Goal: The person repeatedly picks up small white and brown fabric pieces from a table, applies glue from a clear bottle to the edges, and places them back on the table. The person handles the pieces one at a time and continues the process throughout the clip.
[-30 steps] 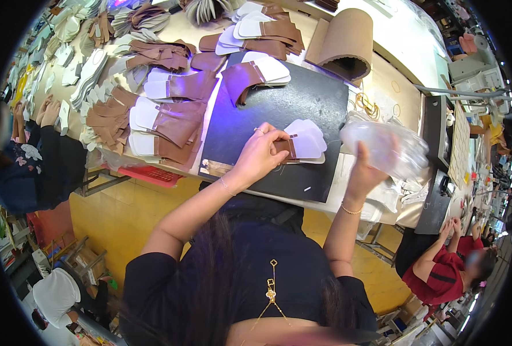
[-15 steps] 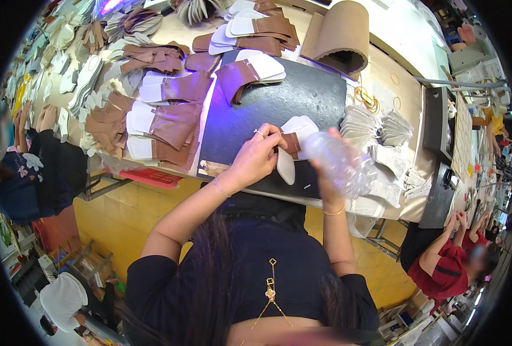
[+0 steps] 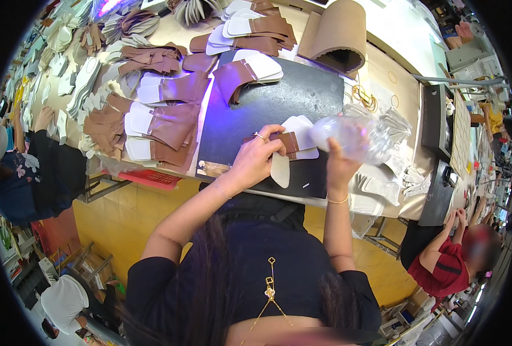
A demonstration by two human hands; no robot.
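Observation:
My left hand (image 3: 259, 155) is closed on a small pale oval piece (image 3: 280, 170), which hangs below its fingers near the board's front edge. Under and beside those fingers lie brown-banded pieces with white rounded ends (image 3: 303, 131), on the black board (image 3: 290, 86). Tilted in my right hand (image 3: 341, 164) is a clear plastic bottle (image 3: 356, 138), its pale narrow end toward the white ends. Motion blurs the bottle, and its contents are hard to make out.
Several stacks of brown and white pieces (image 3: 172, 124) cover the table's left side. Another small stack (image 3: 244, 75) rests on the board. Behind it stands a brown roll (image 3: 342, 37). Grey fanned pieces (image 3: 395, 124) lie at right; co-workers sit at both sides.
My right hand and the bottle have shifted right, and the bottle lies more level. The pale oval piece has turned to show its broad face. More of the brown band is uncovered.

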